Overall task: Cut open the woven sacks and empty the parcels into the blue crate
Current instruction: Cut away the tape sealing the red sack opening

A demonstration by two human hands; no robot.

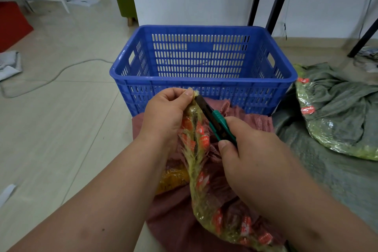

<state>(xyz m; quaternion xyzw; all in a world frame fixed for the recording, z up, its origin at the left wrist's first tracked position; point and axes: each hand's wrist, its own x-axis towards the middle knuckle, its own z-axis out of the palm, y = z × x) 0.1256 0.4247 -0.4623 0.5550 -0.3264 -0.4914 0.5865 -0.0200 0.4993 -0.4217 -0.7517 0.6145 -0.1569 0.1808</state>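
Note:
A pink woven sack (251,120) lies on the floor in front of the blue crate (202,80). Its mouth is bundled and wrapped in yellow tape with red-orange labels (196,170). My left hand (165,116) pinches the top end of that taped strip and holds it up. My right hand (251,153) grips a green utility knife (216,122), whose dark blade end touches the tape just below my left thumb. The crate's inside shows no parcels.
A grey-green woven sack (337,112) sealed with the same taped strip lies to the right, partly on grey fabric. Black table legs (272,0) stand behind the crate. A grey cable (51,80) runs over the tiled floor at left, near a green stool (126,6).

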